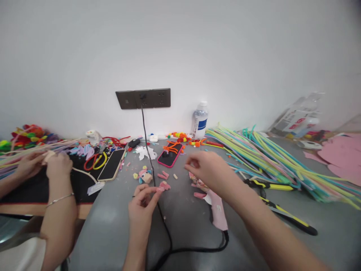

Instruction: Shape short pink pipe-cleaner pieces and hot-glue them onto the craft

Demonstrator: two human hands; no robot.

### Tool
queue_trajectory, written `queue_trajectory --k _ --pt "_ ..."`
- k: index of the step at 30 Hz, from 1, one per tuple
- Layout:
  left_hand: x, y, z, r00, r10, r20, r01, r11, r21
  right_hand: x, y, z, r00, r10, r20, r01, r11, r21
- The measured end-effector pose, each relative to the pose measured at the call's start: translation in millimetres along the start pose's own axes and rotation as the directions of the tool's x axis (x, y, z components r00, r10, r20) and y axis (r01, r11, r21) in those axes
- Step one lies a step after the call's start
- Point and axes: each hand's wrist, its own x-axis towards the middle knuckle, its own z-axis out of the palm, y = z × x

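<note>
Two phones (112,165), one bottle (200,120) and one toy figure (145,175) are counted; above the grey surface (113,210) one pink piece (164,186) sits at the tips of the left hand's (141,205) pinched thumb and forefinger, beside the toy figure, while the right hand's (207,165) fingers curl near one pink corded tool (219,212), their hold, if any, undeterminable.

From here I can't make out the full shape of the pink piece (165,186), since the left hand (141,207) covers part of it. Whether the right hand (209,168) pinches anything, I can't tell; it hides part of the pink tool (219,212). My view crops a co-worker's forearm (9,185) and the pink sheets (342,156). The bottle (200,126)'s small print escapes me.
</note>
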Motion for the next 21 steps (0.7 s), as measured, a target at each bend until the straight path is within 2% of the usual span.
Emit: queue_trajectory --k 2,5,8,11,15,18,21 --pt "0 0 -0.7 1.0 -0.007 -0.002 0.007 1.0 0.012 33 -20 9 0.981 -0.107 0.161 0.114 0.993 -0.034" --pt "1 0 -1.3 1.0 -0.028 0.01 0.027 0.999 0.02 61 -41 36 0.952 -0.102 0.289 0.128 0.989 -0.071" --pt "1 0 -1.7 0.999 -0.029 0.025 0.028 0.999 0.019 68 -49 60 0.938 -0.06 0.342 0.101 0.989 -0.106" --pt "0 0 -3.6 0.998 -0.029 0.05 0.028 1.0 0.007 69 -50 68 0.951 -0.054 0.305 0.089 0.991 -0.104" --pt "-1 -1 -9.3 0.998 -0.043 0.045 0.043 0.999 0.007 68 -41 53 0.975 -0.077 0.21 0.092 0.994 -0.063" --pt "-1 0 -13.4 0.997 -0.064 0.032 0.064 0.998 0.019 63 -27 29 0.986 -0.099 0.135 0.104 0.994 -0.026" --pt "-3 7 -14.3 0.995 -0.081 0.052 0.078 0.995 0.06 50 -12 -2 0.994 -0.071 0.081 0.07 0.997 0.025"
